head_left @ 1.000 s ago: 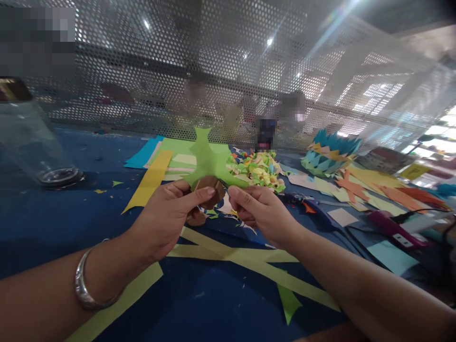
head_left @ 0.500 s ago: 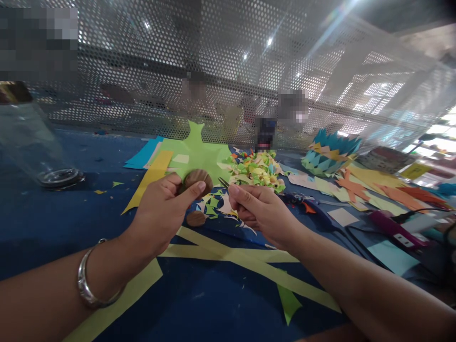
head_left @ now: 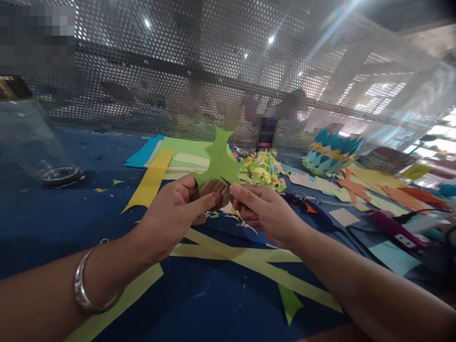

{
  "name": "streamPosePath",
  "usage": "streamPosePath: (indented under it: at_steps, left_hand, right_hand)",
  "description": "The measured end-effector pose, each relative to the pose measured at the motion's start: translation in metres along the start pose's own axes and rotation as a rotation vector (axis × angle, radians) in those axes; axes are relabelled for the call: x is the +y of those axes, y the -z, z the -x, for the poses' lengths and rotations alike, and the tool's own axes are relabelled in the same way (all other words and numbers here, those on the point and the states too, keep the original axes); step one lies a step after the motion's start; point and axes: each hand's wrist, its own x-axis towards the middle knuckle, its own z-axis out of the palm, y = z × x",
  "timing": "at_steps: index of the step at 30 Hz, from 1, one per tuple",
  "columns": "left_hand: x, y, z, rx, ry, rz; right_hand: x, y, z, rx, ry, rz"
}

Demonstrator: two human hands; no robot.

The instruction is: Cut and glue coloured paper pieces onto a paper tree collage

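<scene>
My left hand (head_left: 178, 209) is closed on a round brown wooden disc (head_left: 213, 186) and a light green paper sheet (head_left: 223, 156) behind it, the thumb pressing on the disc's face. The sheet has curved, cut-out edges and sticks up above the disc. My right hand (head_left: 263, 209) is closed around small scissors (head_left: 225, 181). Only their dark pointed blades show, at the edge of the disc and paper; the handles are hidden in the fist. Another wooden disc (head_left: 200, 220) lies on the table below my left hand, partly covered.
A pile of cut paper pieces (head_left: 261, 171) lies beyond my right hand. Stacked sheets (head_left: 188, 145) and a yellow strip (head_left: 151, 178) lie left of it. A glass jar (head_left: 39, 142) stands far left. Right are a paper crown (head_left: 329, 152), a glue gun (head_left: 317, 211) and a power strip (head_left: 395, 228).
My left hand has moved right with the disc and green paper, bringing them to the scissors. The forked blade tips now look closer together. My right hand has barely moved.
</scene>
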Motion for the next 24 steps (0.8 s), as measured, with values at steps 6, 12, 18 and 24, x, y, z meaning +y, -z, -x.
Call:
streamPosePath:
  at_steps: [6,12,18,24]
  left_hand:
    - [-0.0008,0.0013,-0.0014,-0.06,0.026,-0.022]
    - [0.0023,-0.0001,0.0001,-0.079,0.065,0.004]
    - [0.0038,-0.0006,0.0007,-0.098,0.074,0.04]
    - [0.0048,0.0,0.0001,-0.101,0.104,0.03]
  right_hand:
    - [0.0004,0.001,0.0014,-0.012,0.015,-0.013]
    - [-0.0002,0.0028,0.0007,-0.012,0.018,0.005]
    - [-0.0012,0.0044,0.0,-0.009,0.061,0.039]
    - [-0.0021,0.0049,0.001,0.0,0.081,0.089]
